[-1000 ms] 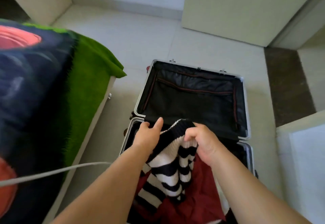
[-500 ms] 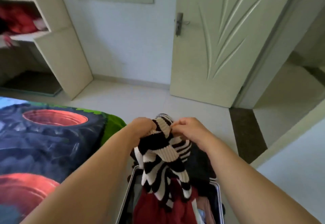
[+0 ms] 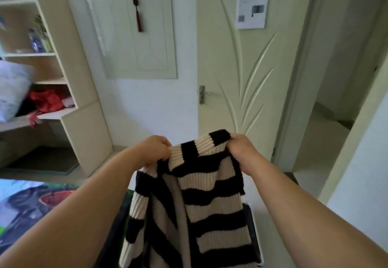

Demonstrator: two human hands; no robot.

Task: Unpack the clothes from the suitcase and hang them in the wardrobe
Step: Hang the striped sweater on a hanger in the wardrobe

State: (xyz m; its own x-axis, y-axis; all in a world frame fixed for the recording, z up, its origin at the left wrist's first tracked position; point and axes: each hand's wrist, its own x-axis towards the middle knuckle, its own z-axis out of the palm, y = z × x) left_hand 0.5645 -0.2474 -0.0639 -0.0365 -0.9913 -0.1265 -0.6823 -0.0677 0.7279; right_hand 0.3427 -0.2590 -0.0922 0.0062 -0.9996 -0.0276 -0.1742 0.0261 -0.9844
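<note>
I'm watching a ribbed sweater (image 3: 201, 200) with black and cream stripes being held up. Left hand (image 3: 155, 150) and right hand (image 3: 241, 148) are each clenching its top edge, so it's hanging spread in the air above the suitcase (image 3: 257, 242). A paper (image 3: 253, 3) is sticking to the door (image 3: 231, 68), print too blurred to read. Half a second ago the sweater was bunched between the fists; now it's opening out wider.

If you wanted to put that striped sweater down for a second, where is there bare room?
The bed cover at lower left, between the left forearm and the shelf unit, shows bare. So does the floor in the doorway right of the door. The unit's shelf with the red clothes is crowded.
</note>
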